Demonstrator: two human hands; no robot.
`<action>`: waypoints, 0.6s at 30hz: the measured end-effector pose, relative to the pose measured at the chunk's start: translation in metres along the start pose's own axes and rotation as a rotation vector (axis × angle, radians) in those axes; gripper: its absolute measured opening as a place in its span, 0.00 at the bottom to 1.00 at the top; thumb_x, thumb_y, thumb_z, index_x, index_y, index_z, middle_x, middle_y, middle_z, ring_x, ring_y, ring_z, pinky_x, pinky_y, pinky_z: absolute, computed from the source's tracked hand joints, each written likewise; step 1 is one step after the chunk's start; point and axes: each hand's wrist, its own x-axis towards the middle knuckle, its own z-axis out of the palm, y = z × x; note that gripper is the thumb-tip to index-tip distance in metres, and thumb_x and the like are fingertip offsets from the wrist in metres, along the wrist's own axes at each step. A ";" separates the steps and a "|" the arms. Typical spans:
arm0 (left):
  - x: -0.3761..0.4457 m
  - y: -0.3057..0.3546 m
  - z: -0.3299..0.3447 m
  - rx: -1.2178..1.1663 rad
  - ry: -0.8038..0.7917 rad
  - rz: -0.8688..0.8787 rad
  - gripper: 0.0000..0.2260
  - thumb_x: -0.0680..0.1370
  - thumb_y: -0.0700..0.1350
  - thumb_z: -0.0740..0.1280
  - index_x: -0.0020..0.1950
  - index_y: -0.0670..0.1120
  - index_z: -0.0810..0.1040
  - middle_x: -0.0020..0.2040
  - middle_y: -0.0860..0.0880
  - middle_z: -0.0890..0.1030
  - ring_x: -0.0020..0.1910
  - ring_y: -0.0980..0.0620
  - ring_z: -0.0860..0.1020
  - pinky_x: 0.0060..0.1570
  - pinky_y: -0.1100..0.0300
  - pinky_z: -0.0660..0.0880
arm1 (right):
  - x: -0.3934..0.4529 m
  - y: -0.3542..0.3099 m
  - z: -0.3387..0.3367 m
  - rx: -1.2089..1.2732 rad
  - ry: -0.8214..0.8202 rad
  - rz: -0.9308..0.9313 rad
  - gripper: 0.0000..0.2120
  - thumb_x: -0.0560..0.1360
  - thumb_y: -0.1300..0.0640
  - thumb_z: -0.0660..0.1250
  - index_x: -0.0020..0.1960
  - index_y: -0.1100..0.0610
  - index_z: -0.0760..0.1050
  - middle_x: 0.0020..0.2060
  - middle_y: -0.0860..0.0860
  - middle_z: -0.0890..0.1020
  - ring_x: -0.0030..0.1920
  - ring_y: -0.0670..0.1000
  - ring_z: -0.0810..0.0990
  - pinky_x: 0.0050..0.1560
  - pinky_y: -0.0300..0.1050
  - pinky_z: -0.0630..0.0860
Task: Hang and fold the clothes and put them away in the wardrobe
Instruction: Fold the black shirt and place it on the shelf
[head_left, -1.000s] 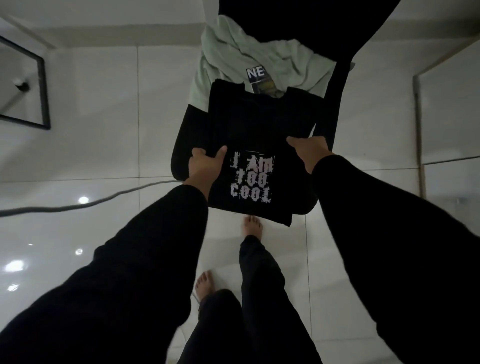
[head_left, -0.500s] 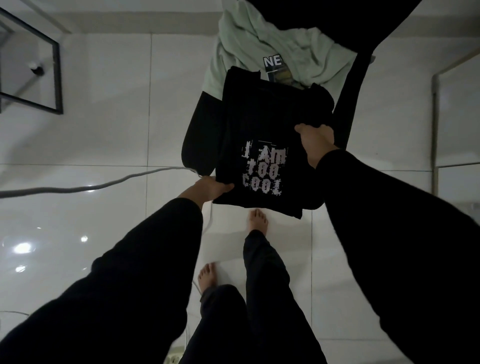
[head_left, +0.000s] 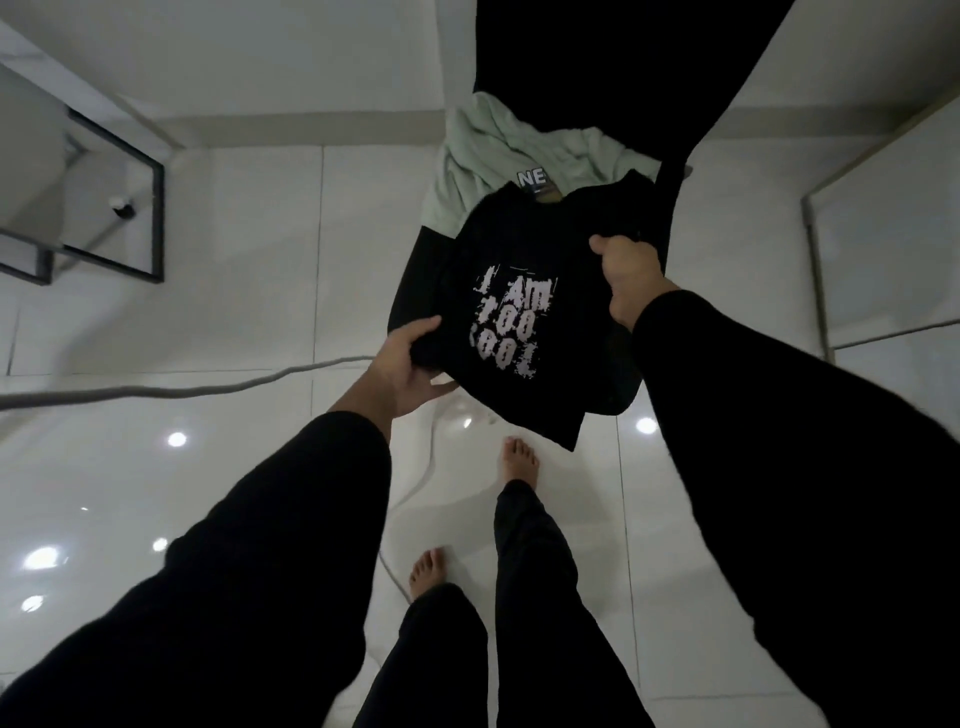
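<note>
Both hands grip a folded black T-shirt (head_left: 514, 322) above the chair (head_left: 415, 291) — left hand (head_left: 408, 366) curled under its near corner, right hand (head_left: 631, 278) pinching the far edge, keeping the fold flat.

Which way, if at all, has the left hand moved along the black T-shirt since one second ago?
Yes. The left hand has slid from beside the print's top line to the black T-shirt's lower corner, below the print.

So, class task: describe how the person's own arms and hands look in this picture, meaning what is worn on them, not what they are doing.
Both arms are covered by long, plain black sleeves, loose in cut, ending at the wrists. The left hand and right hand are bare: no gloves. No rings, watch or bracelet can be made out in this dim light. No markings or print show on either sleeve.
</note>
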 end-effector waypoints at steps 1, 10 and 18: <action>-0.013 0.006 0.005 -0.071 -0.043 0.030 0.16 0.76 0.49 0.62 0.63 0.46 0.74 0.53 0.47 0.81 0.55 0.46 0.77 0.53 0.44 0.75 | -0.014 -0.005 -0.004 0.056 -0.002 -0.003 0.24 0.77 0.57 0.65 0.70 0.64 0.65 0.61 0.58 0.76 0.52 0.56 0.76 0.60 0.54 0.75; -0.145 0.042 0.080 -0.166 -0.450 0.155 0.36 0.72 0.71 0.53 0.66 0.46 0.74 0.61 0.41 0.79 0.62 0.40 0.76 0.62 0.41 0.70 | -0.172 -0.036 -0.085 0.588 0.019 -0.187 0.20 0.79 0.57 0.62 0.69 0.61 0.69 0.59 0.59 0.79 0.55 0.58 0.80 0.58 0.54 0.77; -0.231 0.013 0.203 0.122 -0.543 0.269 0.09 0.77 0.35 0.57 0.52 0.35 0.76 0.48 0.39 0.81 0.45 0.46 0.82 0.49 0.54 0.81 | -0.298 -0.028 -0.212 0.861 0.299 -0.316 0.15 0.79 0.56 0.63 0.64 0.59 0.71 0.51 0.58 0.81 0.46 0.58 0.81 0.44 0.54 0.78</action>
